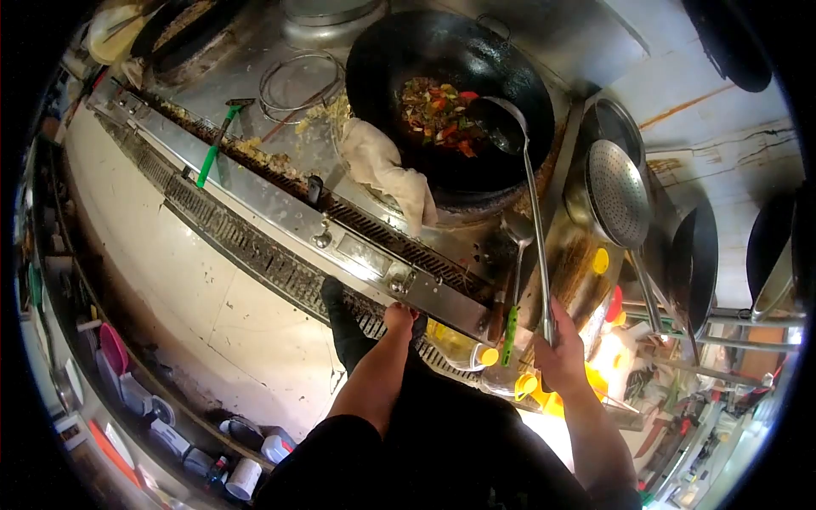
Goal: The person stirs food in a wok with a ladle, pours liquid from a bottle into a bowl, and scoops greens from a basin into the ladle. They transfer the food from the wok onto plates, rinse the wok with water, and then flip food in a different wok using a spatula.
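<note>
A big black wok [378, 81] holds chopped food [438, 109] with red, green and brown pieces. My right hand [563, 353] is wrapped round the handle of a long metal ladle [537, 204], whose bowl rests in the wok beside the food. Down at the stove's front edge, near a metal knob, my left hand [401, 320] is closed; what it grips, if anything, is hidden. A beige cloth [382, 170] drapes over the wok's near left rim, touched by neither hand.
A perforated strainer [618, 194] lies over a metal pot at the right. A green-handled scraper [217, 144] and a wire ring [299, 83] lie on the stove top. Yellow-capped bottles [463, 348] stand below its front edge. Another wok [183, 38] sits at the upper left.
</note>
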Demonstrator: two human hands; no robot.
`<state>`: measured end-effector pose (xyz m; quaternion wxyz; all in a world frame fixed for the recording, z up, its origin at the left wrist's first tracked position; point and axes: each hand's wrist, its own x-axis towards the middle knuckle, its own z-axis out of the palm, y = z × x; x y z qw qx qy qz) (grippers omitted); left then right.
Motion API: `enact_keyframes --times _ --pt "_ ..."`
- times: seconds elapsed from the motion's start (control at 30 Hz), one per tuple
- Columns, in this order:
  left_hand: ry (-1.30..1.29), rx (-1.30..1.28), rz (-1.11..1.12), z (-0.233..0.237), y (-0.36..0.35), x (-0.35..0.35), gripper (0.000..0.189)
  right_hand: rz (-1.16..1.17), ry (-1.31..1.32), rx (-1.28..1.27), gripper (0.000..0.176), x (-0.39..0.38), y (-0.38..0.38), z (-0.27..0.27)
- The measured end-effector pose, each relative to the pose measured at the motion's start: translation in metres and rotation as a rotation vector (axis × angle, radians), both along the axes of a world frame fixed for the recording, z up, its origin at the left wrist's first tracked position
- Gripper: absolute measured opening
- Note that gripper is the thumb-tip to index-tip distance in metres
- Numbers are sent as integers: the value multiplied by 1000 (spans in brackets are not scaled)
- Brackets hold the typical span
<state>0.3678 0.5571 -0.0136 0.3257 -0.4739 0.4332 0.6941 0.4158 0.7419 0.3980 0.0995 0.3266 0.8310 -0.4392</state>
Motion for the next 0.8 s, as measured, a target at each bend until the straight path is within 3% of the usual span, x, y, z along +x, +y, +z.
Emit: enact_keyframes --times 0.03,0.13,0.2,0.27,0.33,0.4,0.47,0.53,0.63,0.7,0.73,0.77,0.8 --pt "5 38 1 -26 -1 8 21 -22 -8 -12 61 -1 -1 0" --pt "36 114 -2 -23 -4 0 27 -79 -13 -47 60 -5 -1 2" --pt "-91 -126 -520 80 -18 -19 34 -114 -5 -72 59 -10 3 1" --pt "254 -45 -736 118 -41 -14 30 -64 85 38 58 -18 8 -9" --pt "436 -73 -818 194 -54 -33 26 -87 121 -7 59 -41 9 -14" --pt "615 -103 -900 240 -58 -59 22 -115 156 -45 59 -70 10 -18" --pt "693 119 -164 275 -48 -106 18 -146 184 -79 59 -106 1 -19" --pt "484 148 37 326 -33 -178 17 -175 193 -39 57 -131 -5 -37" --pt "509 315 -103 322 -21 -250 16 -68 238 79 56 -156 -20 -40" --pt "363 277 -289 304 -5 -269 17 -154 143 19 48 -170 -37 -10" --pt "366 284 -294 289 -4 -273 17 -235 50 -200 44 -177 -40 -3" --pt "561 190 -476 269 -5 -270 13 -312 -43 -419 40 -181 -42 6" --pt "757 89 -655 271 -8 -269 10 -312 -37 -415 40 -182 -46 17"
